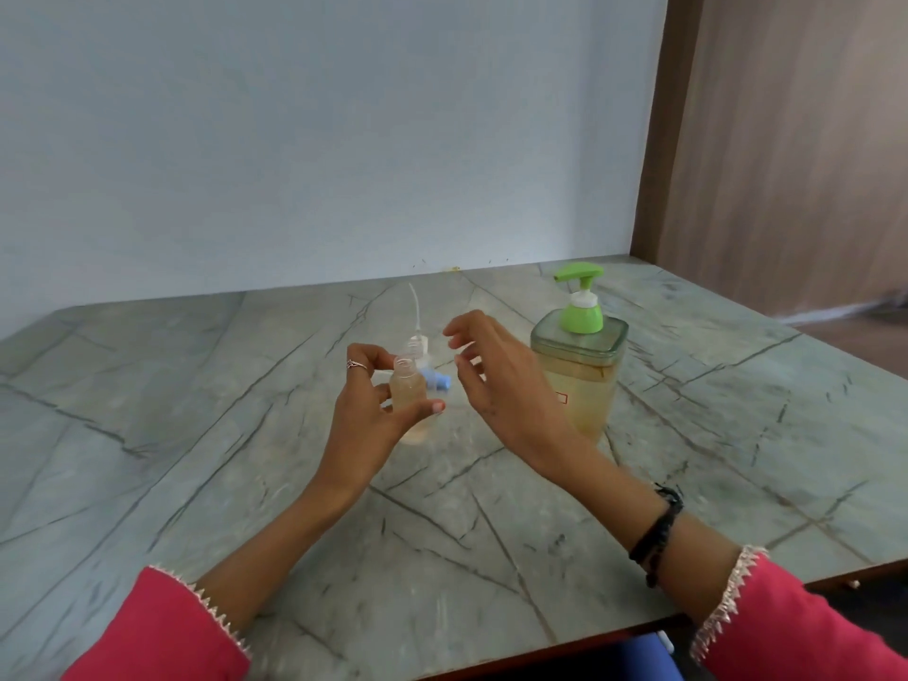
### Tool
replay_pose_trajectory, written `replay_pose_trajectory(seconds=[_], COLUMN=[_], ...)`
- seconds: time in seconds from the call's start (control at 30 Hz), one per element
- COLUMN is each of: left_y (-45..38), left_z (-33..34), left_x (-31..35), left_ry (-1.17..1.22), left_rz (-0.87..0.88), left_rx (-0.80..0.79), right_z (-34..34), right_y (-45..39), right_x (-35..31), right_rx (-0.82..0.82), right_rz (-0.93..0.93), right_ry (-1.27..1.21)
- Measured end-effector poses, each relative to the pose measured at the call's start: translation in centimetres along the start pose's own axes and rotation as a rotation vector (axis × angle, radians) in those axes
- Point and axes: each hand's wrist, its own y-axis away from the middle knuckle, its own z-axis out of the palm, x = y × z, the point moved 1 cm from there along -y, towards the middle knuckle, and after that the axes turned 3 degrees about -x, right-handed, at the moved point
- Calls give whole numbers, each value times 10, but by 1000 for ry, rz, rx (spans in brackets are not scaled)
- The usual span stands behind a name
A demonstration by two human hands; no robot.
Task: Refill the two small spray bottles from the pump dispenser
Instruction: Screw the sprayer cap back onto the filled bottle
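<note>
My left hand (373,400) grips a small clear spray bottle (409,390) with its neck uncapped and pale liquid inside, held just above the table. Behind it stands a second small clear bottle (417,347), its white dip tube (415,302) sticking up from the neck. A blue cap (437,380) lies on the table just behind the held bottle. My right hand (496,380) hovers empty with fingers spread, between the bottles and the pump dispenser (580,376). The dispenser is a square clear bottle of yellowish liquid with a green pump head (581,297), standing to the right.
The marbled grey-green table (245,435) runs to a pale wall at the back. A brown wooden panel (786,140) borders the right side. The table's front edge lies near my sleeves, with something blue (638,661) below it.
</note>
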Motion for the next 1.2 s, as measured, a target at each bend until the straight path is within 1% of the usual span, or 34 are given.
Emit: replay_pose_trajectory(seconds=[0.17,0.27,0.37,0.5,0.63,0.73,0.87,1.2], left_y=[-4,-5,-5,-5,-5,-4,-4,-3], left_z=[-3,-4,-4,-3,-3,-1,0,4], left_x=[-12,-15,-16,-21,-26,-26,-26,-31], left_ry=[0,12,6,20,36,42,29,25], left_rz=[-9,-3,-10,-12,-22,-23,-28,-55], left_rx=[21,12,9,6,-3,-14,-9,-23], right_z=[31,43,54,62,64,64,62,55], right_y=[-11,-19,-21,-20,-22,-20,-19,-22], right_x=[18,36,52,61,62,62,62,48], right_rx=[-86,-51,-53,-139,-158,-141,-65,222], right_rz=[248,374,434,391,364,343,266,63], right_ry=[-53,-66,-53,-5,37,44,6,-54])
